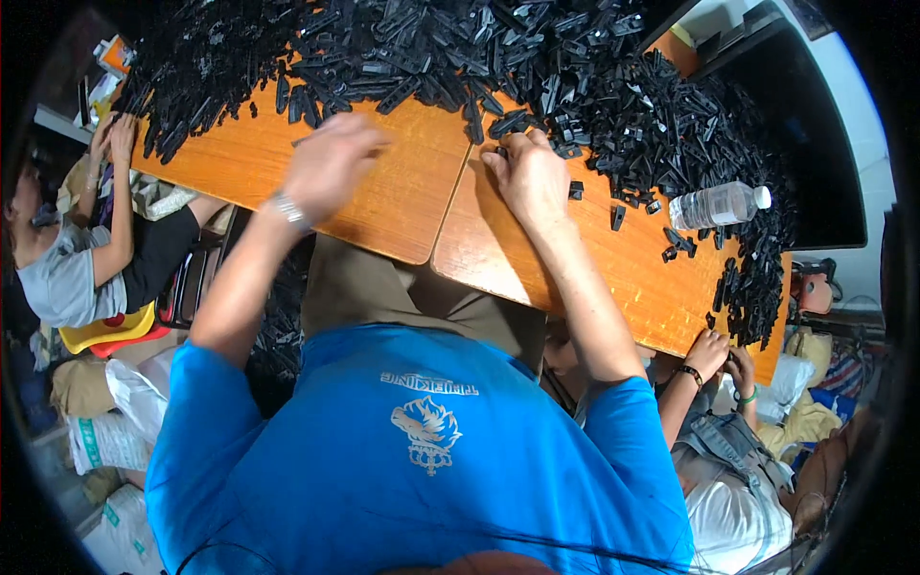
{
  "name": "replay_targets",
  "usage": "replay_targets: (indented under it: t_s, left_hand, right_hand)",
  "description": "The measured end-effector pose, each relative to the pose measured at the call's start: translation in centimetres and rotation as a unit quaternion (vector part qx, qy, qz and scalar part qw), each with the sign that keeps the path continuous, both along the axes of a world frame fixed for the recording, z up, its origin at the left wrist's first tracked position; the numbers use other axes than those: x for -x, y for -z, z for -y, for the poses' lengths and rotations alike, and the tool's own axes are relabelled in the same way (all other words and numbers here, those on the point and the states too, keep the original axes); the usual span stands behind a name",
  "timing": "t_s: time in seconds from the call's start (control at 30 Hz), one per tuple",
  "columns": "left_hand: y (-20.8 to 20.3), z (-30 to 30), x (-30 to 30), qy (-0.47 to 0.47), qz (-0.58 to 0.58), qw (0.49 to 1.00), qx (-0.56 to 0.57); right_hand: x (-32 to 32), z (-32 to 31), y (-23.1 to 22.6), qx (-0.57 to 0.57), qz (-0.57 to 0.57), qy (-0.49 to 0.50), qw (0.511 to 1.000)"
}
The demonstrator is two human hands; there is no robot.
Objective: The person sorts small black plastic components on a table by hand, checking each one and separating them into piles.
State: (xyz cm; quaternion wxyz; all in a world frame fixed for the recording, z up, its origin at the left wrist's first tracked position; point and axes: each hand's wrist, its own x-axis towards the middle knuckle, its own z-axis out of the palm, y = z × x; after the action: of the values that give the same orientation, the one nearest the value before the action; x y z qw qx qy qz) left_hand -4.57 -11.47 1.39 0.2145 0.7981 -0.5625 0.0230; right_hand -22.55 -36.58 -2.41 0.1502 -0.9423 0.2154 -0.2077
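Note:
Heaped across the far half of the wooden table (383, 216) are black plastic parts (412, 48), long slim ones at the left and middle, shorter blocky ones at the right. My left hand (331, 168) hovers over the table's near left part, smeared by motion, so its fingers and anything in them cannot be made out. A metal-banded watch (287, 209) circles that wrist. Just right of the table's seam, my right hand (535, 180) is closed, fingers curled down, with a small dark piece showing between thumb and forefinger. Several loose parts lie beside it.
A clear plastic bottle (719, 205) lies on its side among the parts at the right. Co-workers' hands rest at the table's left end (117, 139) and right end (707, 355). Sacks (110, 441) fill the lower left. A dark screen-like panel (795, 134) stands at the far right.

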Motion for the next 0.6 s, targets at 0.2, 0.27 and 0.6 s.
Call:
replay_targets:
  t_s: [0.2, 0.27, 0.6]
  left_hand:
    - [4.3, 13.3, 0.3, 0.113, 0.137, 0.981, 0.083]
    - [4.8, 14.6, -0.3, 0.141, 0.193, 0.971, 0.028]
    - [2.9, 10.9, 1.3, 0.187, 0.038, 0.981, -0.022]
  right_hand:
    - [-1.3, 0.7, 2.3, -0.032, -0.073, 0.024, 0.997]
    - [-0.2, 0.2, 2.0, -0.082, -0.033, 0.001, 0.996]
    - [4.0, -2.9, 1.2, -0.127, 0.058, -0.077, 0.987]
